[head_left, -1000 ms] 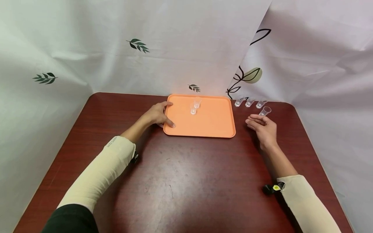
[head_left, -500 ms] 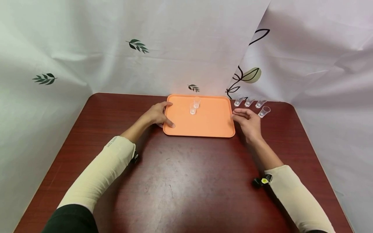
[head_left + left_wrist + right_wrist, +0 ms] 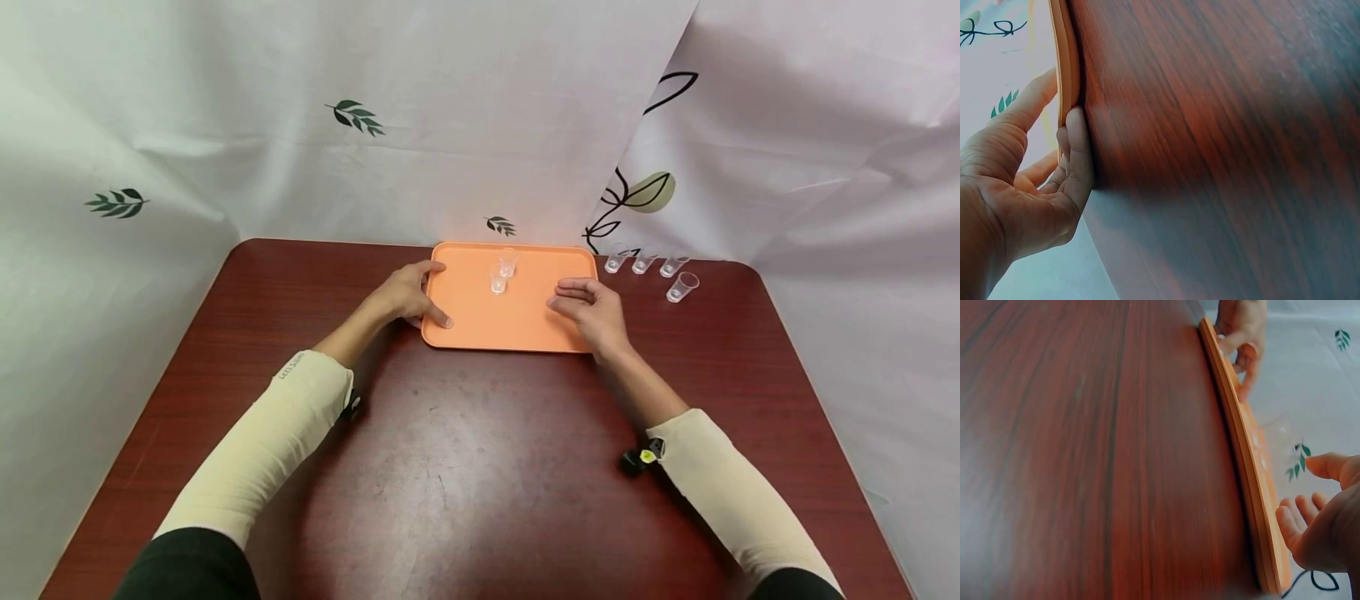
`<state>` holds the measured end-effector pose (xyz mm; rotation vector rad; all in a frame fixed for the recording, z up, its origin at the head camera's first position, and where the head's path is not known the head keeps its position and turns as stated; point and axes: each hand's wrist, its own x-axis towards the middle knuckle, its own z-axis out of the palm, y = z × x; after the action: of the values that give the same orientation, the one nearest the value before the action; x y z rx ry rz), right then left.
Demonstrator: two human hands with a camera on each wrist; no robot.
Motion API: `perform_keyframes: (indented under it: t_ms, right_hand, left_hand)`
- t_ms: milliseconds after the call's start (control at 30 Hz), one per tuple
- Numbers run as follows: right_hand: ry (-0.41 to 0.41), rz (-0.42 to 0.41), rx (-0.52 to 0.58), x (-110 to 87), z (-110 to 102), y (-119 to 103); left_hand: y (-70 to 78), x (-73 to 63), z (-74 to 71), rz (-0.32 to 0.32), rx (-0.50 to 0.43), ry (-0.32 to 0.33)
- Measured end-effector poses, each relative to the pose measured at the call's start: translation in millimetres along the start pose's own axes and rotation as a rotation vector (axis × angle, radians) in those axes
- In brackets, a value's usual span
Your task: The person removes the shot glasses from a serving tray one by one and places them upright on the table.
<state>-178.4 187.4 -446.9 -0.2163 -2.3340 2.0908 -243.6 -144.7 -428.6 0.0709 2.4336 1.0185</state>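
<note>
Left grip (image 3: 397, 296): is holding the tray (image 3: 487, 323), ideally bracing firmly
Right grip (image 3: 592, 312): is hovering above, half-parted, empty
Tray cups (image 3: 498, 284): are standing close, probably needing gentle fingers

The left hand (image 3: 1025, 209) grips the edge of an orange tray (image 3: 1068, 56) on a dark red, wood-grained tabletop (image 3: 1210, 125).

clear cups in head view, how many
6: two cups on the orange tray, three in a row on the table right of it, one in front; the right hand may hide more.
</note>
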Motion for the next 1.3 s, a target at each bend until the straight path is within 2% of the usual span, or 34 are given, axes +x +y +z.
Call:
perform_keyframes:
  t_ms: [567, 933, 1300]
  right_hand:
    - [-0.068, 0.023, 0.045, 13.4, 51, -2]
    - [-0.077, 0.024, 0.027, 22.4, 70, -3]
    - [-0.037, 0.065, 0.069, 30.6, 83, -1]
  left_hand:
    - [1.5, -2.2, 1.6, -0.012, -0.027, 0.006]
    - [4.7, -3.3, 1.3, -0.027, -0.048, 0.011]
    - [4.4, -3.1, 2.1, -0.059, -0.059, 0.01]
